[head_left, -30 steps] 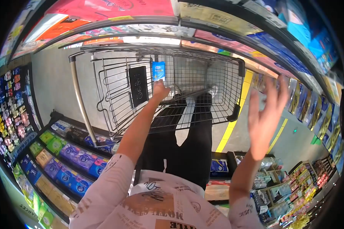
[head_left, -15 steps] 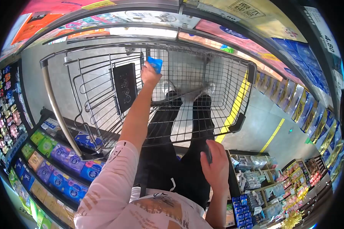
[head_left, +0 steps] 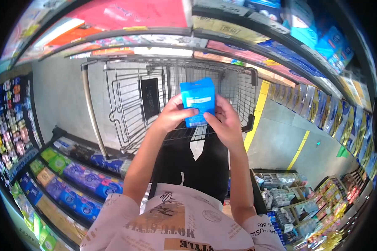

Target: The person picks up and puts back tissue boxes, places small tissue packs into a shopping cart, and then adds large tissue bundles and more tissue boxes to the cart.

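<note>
A flat blue packet (head_left: 198,101) with a white label band and small print is held upright in front of me, above the shopping cart (head_left: 127,102). My left hand (head_left: 173,113) grips its left edge, thumb lying across the front. On the right edge, my right hand (head_left: 225,121) pinches it, thumb on the lower front and fingers behind. The fingers behind the packet are partly hidden. Beneath both hands is the wire basket of the cart, with a black panel (head_left: 150,98) on its left part.
Shelves of packaged goods (head_left: 130,14) run along the top, with price strips. Purple and blue packs (head_left: 81,175) line a low shelf at left. A display of small goods (head_left: 293,205) stands lower right, and a yellow floor line (head_left: 257,113) passes beside the cart.
The blue packet has come from the cart's far side toward my body. My right hand has risen from beside my leg and now holds it too. My view has tilted up.
</note>
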A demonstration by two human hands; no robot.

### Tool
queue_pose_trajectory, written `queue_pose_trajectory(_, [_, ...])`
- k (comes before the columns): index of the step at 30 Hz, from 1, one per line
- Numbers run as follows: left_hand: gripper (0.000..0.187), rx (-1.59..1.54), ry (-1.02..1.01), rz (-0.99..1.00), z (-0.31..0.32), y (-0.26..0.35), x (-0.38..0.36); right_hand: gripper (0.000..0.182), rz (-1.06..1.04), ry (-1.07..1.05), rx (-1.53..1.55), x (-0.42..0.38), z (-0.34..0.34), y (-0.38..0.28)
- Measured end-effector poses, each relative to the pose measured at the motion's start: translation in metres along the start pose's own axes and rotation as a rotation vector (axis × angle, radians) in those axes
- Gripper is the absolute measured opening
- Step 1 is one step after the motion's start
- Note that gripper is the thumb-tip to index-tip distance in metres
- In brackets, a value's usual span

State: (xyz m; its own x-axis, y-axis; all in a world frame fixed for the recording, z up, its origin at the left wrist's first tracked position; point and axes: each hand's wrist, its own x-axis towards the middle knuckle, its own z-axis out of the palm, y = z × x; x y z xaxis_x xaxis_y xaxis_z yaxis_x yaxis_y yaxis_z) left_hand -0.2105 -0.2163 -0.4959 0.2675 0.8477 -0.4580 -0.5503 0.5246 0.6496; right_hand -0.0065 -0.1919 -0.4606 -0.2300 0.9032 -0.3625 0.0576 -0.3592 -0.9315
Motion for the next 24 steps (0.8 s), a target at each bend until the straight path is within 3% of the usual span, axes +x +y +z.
queue_pose_trajectory(1, [0.041,0.126,0.068,0.071,0.014,0.006,0.0,0.058,-0.06,-0.015,-0.039,0.005,-0.002,0.006])
queue_pose_trajectory(2, [0.04,0.232,0.13,0.143,0.028,0.016,0.0,0.061,-0.108,0.014,-0.106,0.006,-0.003,0.002])
queue_pose_trajectory(4, [0.043,0.157,0.21,0.177,0.05,0.027,0.001,0.067,-0.205,0.087,-0.248,0.003,-0.003,-0.007])
queue_pose_trajectory(5, [0.046,0.124,0.133,0.194,0.058,0.031,-0.002,0.073,-0.186,0.041,-0.017,0.001,-0.001,-0.013])
queue_pose_trajectory(7, [0.065,0.068,-0.061,0.127,0.078,0.052,-0.013,0.074,-0.261,-0.088,0.047,-0.002,-0.006,-0.027])
queue_pose_trajectory(10, [0.076,0.41,-0.128,0.238,0.099,0.064,-0.018,0.067,-0.16,-0.117,0.235,-0.008,-0.016,-0.051])
queue_pose_trajectory(11, [0.066,0.568,-0.08,0.27,0.107,0.071,-0.02,0.063,-0.122,-0.111,0.289,-0.007,-0.021,-0.053])
queue_pose_trajectory(12, [0.061,0.594,-0.082,0.281,0.107,0.075,-0.017,0.041,-0.049,0.02,0.394,0.0,-0.024,-0.05])
queue_pose_trajectory(14, [0.053,0.64,-0.086,0.302,0.104,0.082,-0.012,0.025,-0.151,0.146,0.257,0.018,-0.042,-0.066])
queue_pose_trajectory(15, [0.045,0.446,-0.05,0.281,0.115,0.085,-0.007,0.021,-0.094,0.168,0.246,0.022,-0.051,-0.08])
queue_pose_trajectory(16, [0.043,0.383,-0.049,0.276,0.119,0.088,-0.004,0.029,-0.09,0.162,0.251,0.027,-0.058,-0.096])
queue_pose_trajectory(18, [0.041,0.256,-0.045,0.271,0.125,0.094,0.006,0.039,-0.291,0.214,0.441,0.043,-0.06,-0.118])
queue_pose_trajectory(24, [0.035,0.291,0.027,0.305,0.135,0.099,0.017,0.042,-0.49,0.246,0.472,0.076,-0.072,-0.158])
